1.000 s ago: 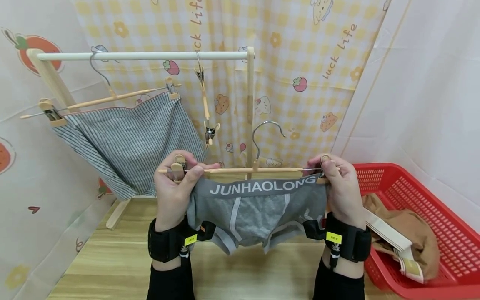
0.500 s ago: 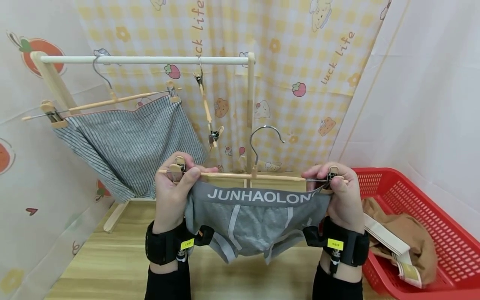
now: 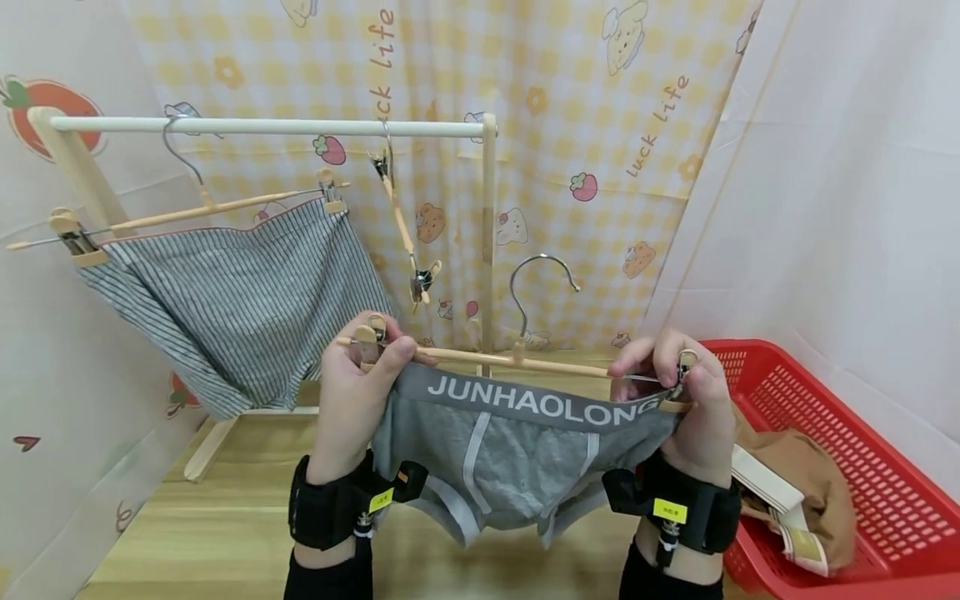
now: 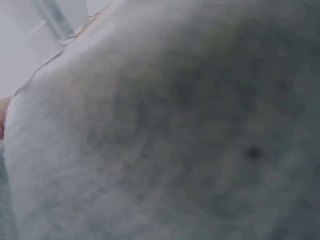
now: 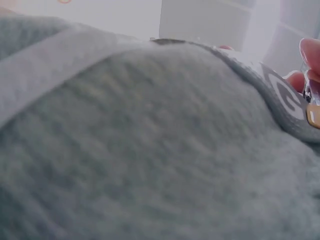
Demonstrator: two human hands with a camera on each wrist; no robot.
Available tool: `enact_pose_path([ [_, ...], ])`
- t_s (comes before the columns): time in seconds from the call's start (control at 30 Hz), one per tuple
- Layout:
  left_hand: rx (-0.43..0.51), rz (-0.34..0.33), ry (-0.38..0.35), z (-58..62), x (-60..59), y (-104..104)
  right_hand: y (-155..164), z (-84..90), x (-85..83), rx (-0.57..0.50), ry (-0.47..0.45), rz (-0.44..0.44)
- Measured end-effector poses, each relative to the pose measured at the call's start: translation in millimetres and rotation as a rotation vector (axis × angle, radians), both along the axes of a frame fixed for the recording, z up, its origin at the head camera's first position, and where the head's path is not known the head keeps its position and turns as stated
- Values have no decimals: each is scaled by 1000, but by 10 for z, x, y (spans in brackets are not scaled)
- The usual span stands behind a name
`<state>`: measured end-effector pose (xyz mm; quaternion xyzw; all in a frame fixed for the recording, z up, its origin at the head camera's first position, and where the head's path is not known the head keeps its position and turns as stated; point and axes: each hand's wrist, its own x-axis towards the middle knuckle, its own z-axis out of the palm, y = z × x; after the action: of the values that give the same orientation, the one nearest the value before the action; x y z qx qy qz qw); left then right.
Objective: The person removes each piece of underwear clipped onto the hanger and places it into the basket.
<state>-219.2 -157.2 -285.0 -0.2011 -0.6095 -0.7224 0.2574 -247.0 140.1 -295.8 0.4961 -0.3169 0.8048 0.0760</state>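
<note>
Grey boxer briefs with lettering on the waistband hang between my hands, below the bar of a clip hanger. My left hand grips the hanger's left end around its clip, the thumb pressing at the waistband's corner. At the other end my right hand pinches the right clip, which sits over the waistband. The hanger's metal hook points up, and its right end dips lower. Blurred grey cloth fills the left wrist view; the right clip's tip shows in the right wrist view.
A rack at the back left carries striped shorts on a clip hanger and another hanger with no garment. A red basket with brown cloth stands at the right. The wooden table lies beneath.
The right clip has shifted outward along the bar with my right hand. The hanger and waistband have tilted down to the right. My head view has shifted slightly.
</note>
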Motion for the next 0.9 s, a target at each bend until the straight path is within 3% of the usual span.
enact_pose_path([
  [0.1,-20,110,-2,-42,8,57,-4,-33,27,-28,-30,18],
  [0.2,8,139,24,-99,30,76,-20,-56,68,-48,-53,3],
  [0.33,62,57,81,-146,83,64,-27,-79,98,-61,-70,-11],
  [0.5,50,-40,140,-125,97,62,1,-64,92,-78,-90,-17],
  [0.67,2,-71,149,-71,68,48,31,-23,56,-100,-108,-38],
  [0.9,-13,-62,188,54,25,-10,-8,93,-53,-122,-128,-62],
])
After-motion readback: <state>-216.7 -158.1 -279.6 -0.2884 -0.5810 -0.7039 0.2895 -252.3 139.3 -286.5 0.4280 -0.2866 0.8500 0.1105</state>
